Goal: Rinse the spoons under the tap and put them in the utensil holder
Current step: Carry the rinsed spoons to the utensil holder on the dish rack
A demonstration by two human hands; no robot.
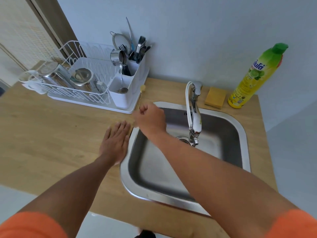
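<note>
Spoon (141, 93), thin & gold, sits mid frame, pinched by its handle in my right hand (151, 118), bowl up, just beside the white utensil holder (127, 78). My left hand (115, 140) lies flat w/ fingers straight on the wood counter (51, 134). Next I think: lift it over the rim, tip it down slow, then let go.

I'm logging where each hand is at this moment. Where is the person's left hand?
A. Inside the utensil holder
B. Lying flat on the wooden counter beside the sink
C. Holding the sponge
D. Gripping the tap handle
B: the left hand lies with straight fingers on the wooden counter, just left of the sink rim, while the right hand pinches a slim spoon.
</note>
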